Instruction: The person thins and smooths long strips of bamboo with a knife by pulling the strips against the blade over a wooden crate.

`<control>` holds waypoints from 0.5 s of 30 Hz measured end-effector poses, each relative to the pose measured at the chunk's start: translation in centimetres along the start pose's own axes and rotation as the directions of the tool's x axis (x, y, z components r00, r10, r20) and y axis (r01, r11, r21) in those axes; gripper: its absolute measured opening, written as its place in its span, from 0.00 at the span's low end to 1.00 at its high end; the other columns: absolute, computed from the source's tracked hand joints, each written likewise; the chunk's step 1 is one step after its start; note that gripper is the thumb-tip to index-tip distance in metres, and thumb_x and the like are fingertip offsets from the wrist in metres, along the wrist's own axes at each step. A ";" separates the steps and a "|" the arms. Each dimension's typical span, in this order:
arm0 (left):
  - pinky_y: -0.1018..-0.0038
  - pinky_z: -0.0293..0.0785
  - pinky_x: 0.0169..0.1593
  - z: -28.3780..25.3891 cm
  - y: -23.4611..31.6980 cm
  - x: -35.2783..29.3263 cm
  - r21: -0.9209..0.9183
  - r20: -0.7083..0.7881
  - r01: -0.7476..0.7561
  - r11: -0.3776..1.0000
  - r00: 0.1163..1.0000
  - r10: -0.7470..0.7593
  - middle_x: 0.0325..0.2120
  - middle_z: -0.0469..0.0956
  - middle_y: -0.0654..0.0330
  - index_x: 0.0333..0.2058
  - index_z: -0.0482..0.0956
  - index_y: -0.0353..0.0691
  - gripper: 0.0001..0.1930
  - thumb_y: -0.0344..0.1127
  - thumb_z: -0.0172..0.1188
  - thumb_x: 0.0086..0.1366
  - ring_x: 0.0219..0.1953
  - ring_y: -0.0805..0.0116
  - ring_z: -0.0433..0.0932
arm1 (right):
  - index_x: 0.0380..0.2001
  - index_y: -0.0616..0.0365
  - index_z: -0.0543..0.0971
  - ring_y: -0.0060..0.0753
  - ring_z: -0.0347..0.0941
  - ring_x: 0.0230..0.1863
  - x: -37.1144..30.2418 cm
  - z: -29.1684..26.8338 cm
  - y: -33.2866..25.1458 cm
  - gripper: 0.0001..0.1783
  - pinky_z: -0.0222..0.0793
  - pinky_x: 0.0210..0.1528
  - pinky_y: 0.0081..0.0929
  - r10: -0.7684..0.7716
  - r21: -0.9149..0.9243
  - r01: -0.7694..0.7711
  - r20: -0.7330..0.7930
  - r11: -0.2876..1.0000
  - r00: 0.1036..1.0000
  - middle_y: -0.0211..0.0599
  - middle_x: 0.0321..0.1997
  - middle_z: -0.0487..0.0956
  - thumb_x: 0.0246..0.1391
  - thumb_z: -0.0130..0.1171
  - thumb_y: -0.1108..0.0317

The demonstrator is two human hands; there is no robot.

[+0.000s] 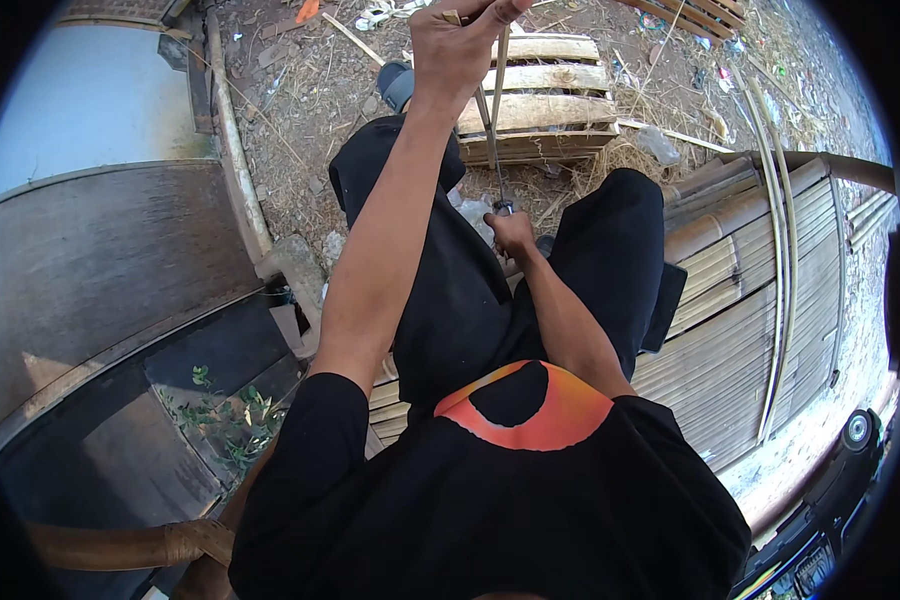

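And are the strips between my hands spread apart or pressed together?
Spread in a narrow V: the strips stand apart near your left hand and meet toward your right hand.

- Head view: left fisheye, worn above and behind the grip, facing steeply down.
- Black shirt (490,500) looms closest, nearer than the grip.
- Left hand (450,58) at upper edge; right hand (513,234) nearer centre.
- Wide reach beyond the grip: slatted crate (540,109), farther off.

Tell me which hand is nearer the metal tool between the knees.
Right. The right hand grips the metal tool; the left hand, holding thin strips, is farther forward and to its left.
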State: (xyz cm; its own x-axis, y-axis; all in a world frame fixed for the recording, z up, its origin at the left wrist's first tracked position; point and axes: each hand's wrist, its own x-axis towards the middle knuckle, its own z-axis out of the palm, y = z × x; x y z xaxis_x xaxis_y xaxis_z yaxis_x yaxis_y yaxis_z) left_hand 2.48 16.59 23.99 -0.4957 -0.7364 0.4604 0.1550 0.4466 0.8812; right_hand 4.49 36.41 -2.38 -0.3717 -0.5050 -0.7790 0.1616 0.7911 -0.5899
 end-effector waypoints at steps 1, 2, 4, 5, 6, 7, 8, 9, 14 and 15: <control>0.73 0.46 0.22 0.4 0.3 -0.1 0.031 0.006 -0.019 0.999 1.000 0.019 0.14 0.57 0.71 0.17 0.67 0.39 0.23 0.42 0.68 0.64 0.19 0.81 0.52 | 0.16 0.66 0.77 0.38 0.77 0.20 0.7 -0.2 0.1 0.20 0.72 0.27 0.36 -0.005 -0.019 0.005 -0.011 1.000 1.000 0.43 0.17 0.78 0.43 0.64 0.57; 0.74 0.47 0.22 0.7 0.8 -0.3 0.021 0.020 -0.004 1.000 1.000 0.004 0.15 0.58 0.73 0.17 0.69 0.38 0.22 0.41 0.68 0.64 0.19 0.81 0.53 | 0.16 0.66 0.78 0.38 0.78 0.20 0.9 -0.3 -0.2 0.20 0.72 0.27 0.36 -0.012 -0.035 0.011 -0.019 0.999 1.000 0.44 0.18 0.78 0.43 0.64 0.56; 0.74 0.47 0.23 0.7 0.7 -0.6 -0.076 -0.011 0.021 0.997 1.000 -0.022 0.15 0.59 0.73 0.18 0.70 0.38 0.21 0.40 0.68 0.63 0.20 0.81 0.53 | 0.17 0.66 0.78 0.39 0.78 0.21 1.2 -0.8 -0.5 0.21 0.73 0.28 0.36 -0.015 -0.074 0.015 0.012 0.997 1.000 0.45 0.19 0.79 0.43 0.64 0.55; 0.74 0.47 0.23 0.6 0.6 -0.7 -0.123 -0.031 0.031 0.992 0.999 -0.035 0.15 0.59 0.74 0.18 0.70 0.38 0.20 0.39 0.68 0.63 0.20 0.81 0.53 | 0.17 0.66 0.78 0.40 0.79 0.22 1.0 -1.0 -0.8 0.21 0.73 0.29 0.36 -0.018 -0.096 0.021 0.028 0.995 0.999 0.46 0.19 0.79 0.43 0.64 0.55; 0.75 0.48 0.23 0.5 1.2 -0.6 -0.118 -0.084 0.070 0.991 0.993 -0.081 0.16 0.60 0.75 0.18 0.72 0.37 0.20 0.39 0.69 0.63 0.20 0.82 0.53 | 0.18 0.64 0.78 0.38 0.76 0.19 0.9 -0.8 -0.8 0.19 0.71 0.26 0.36 -0.022 -0.084 0.026 0.037 0.996 0.999 0.43 0.18 0.78 0.45 0.63 0.57; 0.76 0.48 0.24 -0.6 -0.5 -0.1 -0.116 -0.088 0.077 0.990 0.992 -0.088 0.16 0.62 0.75 0.20 0.77 0.36 0.18 0.41 0.69 0.63 0.20 0.82 0.54 | 0.18 0.61 0.75 0.34 0.72 0.16 0.7 -0.6 -1.0 0.17 0.66 0.22 0.34 0.009 -0.022 -0.007 0.090 1.000 0.996 0.39 0.16 0.75 0.45 0.63 0.57; 0.77 0.48 0.24 -1.0 -0.2 0.5 -0.111 -0.095 0.163 0.980 0.980 -0.174 0.16 0.61 0.76 0.20 0.77 0.37 0.19 0.43 0.69 0.63 0.21 0.83 0.54 | 0.17 0.58 0.72 0.31 0.68 0.14 0.4 -0.6 -1.6 0.17 0.62 0.18 0.32 0.034 0.040 -0.040 0.142 0.998 0.989 0.34 0.15 0.71 0.46 0.63 0.57; 0.77 0.48 0.24 -1.2 0.2 1.2 -0.107 -0.103 0.247 0.963 0.961 -0.257 0.16 0.61 0.76 0.19 0.77 0.38 0.19 0.45 0.69 0.63 0.21 0.83 0.54 | 0.17 0.54 0.69 0.27 0.64 0.11 0.2 -0.5 -1.9 0.17 0.57 0.14 0.31 0.055 0.100 -0.076 0.196 0.992 0.979 0.30 0.13 0.68 0.46 0.63 0.58; 0.77 0.50 0.24 -0.3 -0.5 2.3 0.002 -0.166 0.296 0.955 0.942 -0.292 0.17 0.62 0.76 0.26 0.84 0.39 0.17 0.49 0.71 0.60 0.21 0.84 0.55 | 0.18 0.48 0.62 0.18 0.51 0.10 0.3 0.3 -1.0 0.16 0.46 0.12 0.25 0.034 0.326 -0.157 0.353 0.932 0.935 0.21 0.12 0.58 0.51 0.59 0.65; 0.78 0.51 0.24 -0.2 -0.1 2.2 0.018 -0.144 0.310 0.950 0.942 -0.305 0.17 0.64 0.76 0.28 0.86 0.39 0.17 0.49 0.71 0.59 0.21 0.84 0.56 | 0.18 0.48 0.62 0.17 0.49 0.10 0.1 0.4 -1.0 0.16 0.45 0.12 0.24 0.021 0.349 -0.152 0.351 0.925 0.936 0.21 0.12 0.57 0.51 0.58 0.66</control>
State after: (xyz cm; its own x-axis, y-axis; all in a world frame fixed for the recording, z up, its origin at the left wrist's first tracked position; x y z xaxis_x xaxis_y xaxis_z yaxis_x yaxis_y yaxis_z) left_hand 1.56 14.77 24.94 -0.3909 -0.9025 0.1805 -0.0222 0.2053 0.9784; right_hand 4.65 35.41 -1.93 -0.0233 -0.5773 -0.8162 0.5249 0.6878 -0.5014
